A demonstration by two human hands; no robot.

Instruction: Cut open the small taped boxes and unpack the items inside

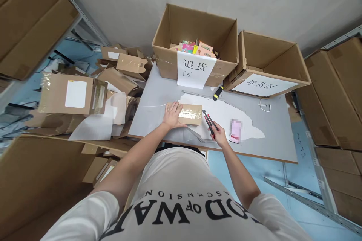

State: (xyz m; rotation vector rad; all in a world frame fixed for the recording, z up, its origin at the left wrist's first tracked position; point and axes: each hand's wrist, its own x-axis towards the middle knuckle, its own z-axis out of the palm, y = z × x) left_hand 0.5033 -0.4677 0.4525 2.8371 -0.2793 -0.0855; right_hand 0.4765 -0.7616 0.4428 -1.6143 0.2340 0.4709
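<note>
On the grey table lies a small cardboard box (pixel 195 110) with shiny clear tape along its top. My left hand (pixel 171 115) rests spread on the box's left end. To the right of the box, my right hand (pixel 218 133) grips a red and black utility knife (pixel 208 120), its tip pointing up and left near the box's right end. Under the box is a torn white sheet (pixel 223 109). A pink phone-like item (pixel 235 130), partly pixelated, lies right of my right hand.
Two large open cartons with paper signs stand along the back: a left carton (pixel 165 64) holding colourful packets, and a right carton (pixel 285 51). A black and yellow tool (pixel 218 93) lies before them. Discarded cardboard boxes (pixel 68 94) pile up at left; shelved cartons (pixel 325 101) stand at right.
</note>
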